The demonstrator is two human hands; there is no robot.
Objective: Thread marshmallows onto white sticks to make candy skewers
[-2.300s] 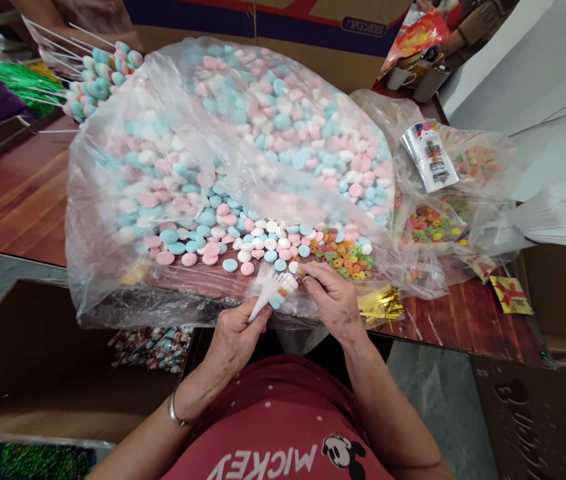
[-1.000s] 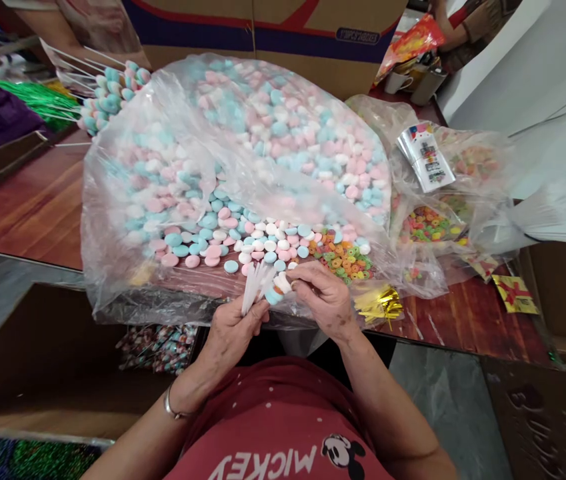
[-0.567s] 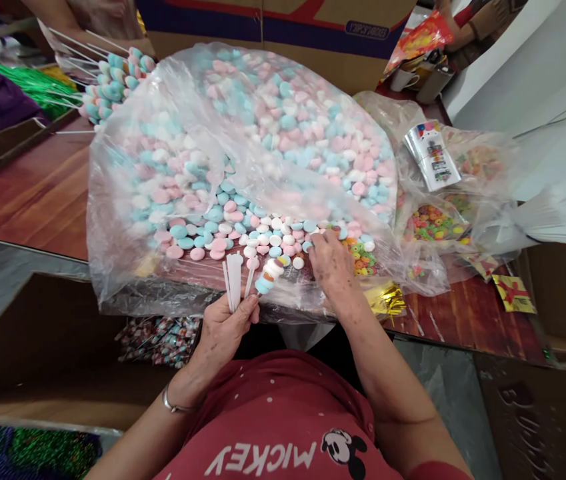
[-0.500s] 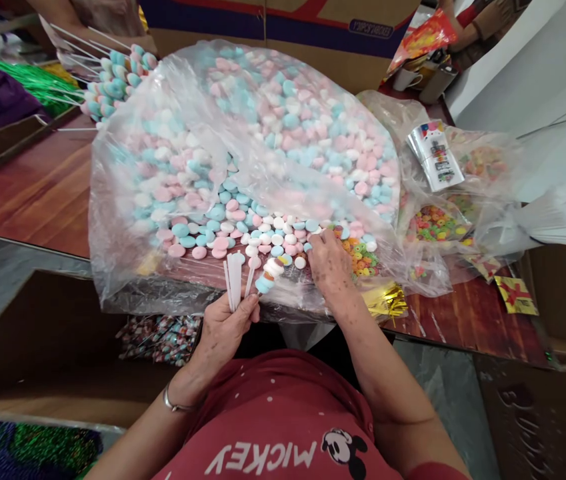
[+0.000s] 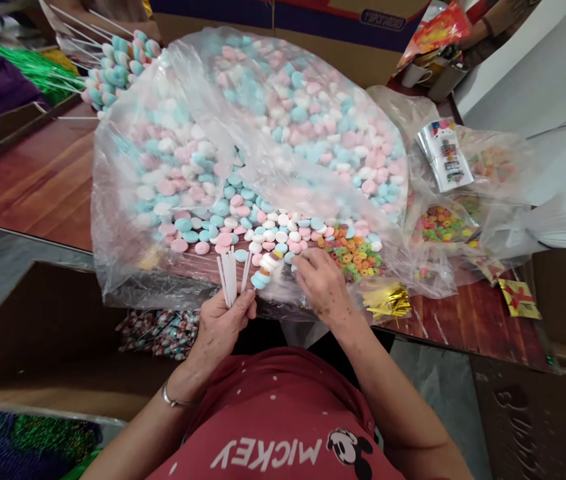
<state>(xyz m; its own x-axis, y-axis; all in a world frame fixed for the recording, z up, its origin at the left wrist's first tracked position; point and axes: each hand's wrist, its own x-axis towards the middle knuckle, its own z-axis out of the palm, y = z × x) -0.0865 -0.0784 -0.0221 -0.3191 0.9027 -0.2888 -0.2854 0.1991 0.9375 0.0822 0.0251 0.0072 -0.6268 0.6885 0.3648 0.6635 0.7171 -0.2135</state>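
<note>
The left hand (image 5: 220,327) has its thumb and fingers clamped on a fan of white sticks (image 5: 230,277) and a tilted candy skewer (image 5: 266,271), whose blue and white pieces rise above the thumb. The right hand (image 5: 327,287) has its fingers curled close together just right of the skewer; whether they pinch anything, one cannot tell.

Beyond both hands, a large clear bag (image 5: 113,257) bulges with pink, blue and white candies, some of them loose (image 5: 283,230) at its open front edge. Ring gummies (image 5: 353,257) lie heaped at the right of that opening. A smaller clear bag (image 5: 415,210) farther right holds more rings, with silver packets (image 5: 447,155) near it. A clear packet (image 5: 365,293) contains gold strips. At lower left, a cardboard box (image 5: 47,327) holds a pile of pink, white and blue pieces (image 5: 163,331), too small to make out.
</note>
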